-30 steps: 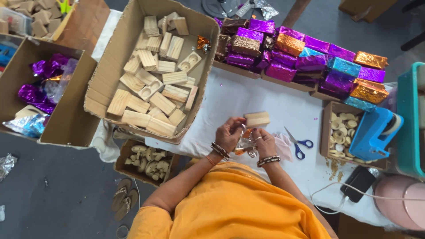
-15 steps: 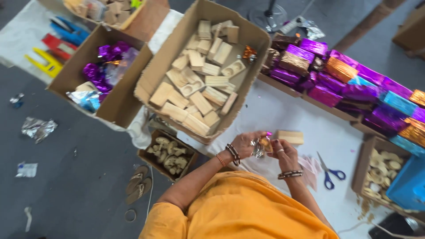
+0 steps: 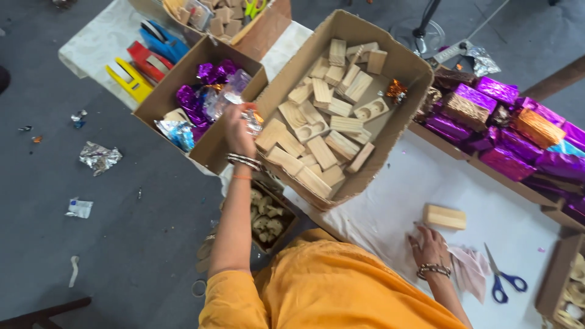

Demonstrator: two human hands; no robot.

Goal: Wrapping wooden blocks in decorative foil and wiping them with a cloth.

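Floor scraps: three or four bits of foil and paper, far left, well apart from both hands.
Plastic tools: three, one yellow, one red, one blue, side by side on the pale cloth at top left.
Small box: one, cardboard, holding purple and blue foil wrappers; count of wrappers impossible, too crumpled.
Left hand: raised between the two boxes, fingers closed around a clear crinkled wrapper; what lies inside, hard to make out.
Tray of pale pieces: one, below the left forearm, partly hidden by arm and orange clothing.
Big box: one, full of wooden blocks, roughly twenty, several with round hollows.
Single block: one, flat on the white table, just beyond the right fingertips, apart from them.
Right hand: flat on the table, fingers spread, holding nothing.
Scissors: one pair, blue handles, right of the right hand.
Foil packets: purple mostly, one orange, row cut off at the right edge.
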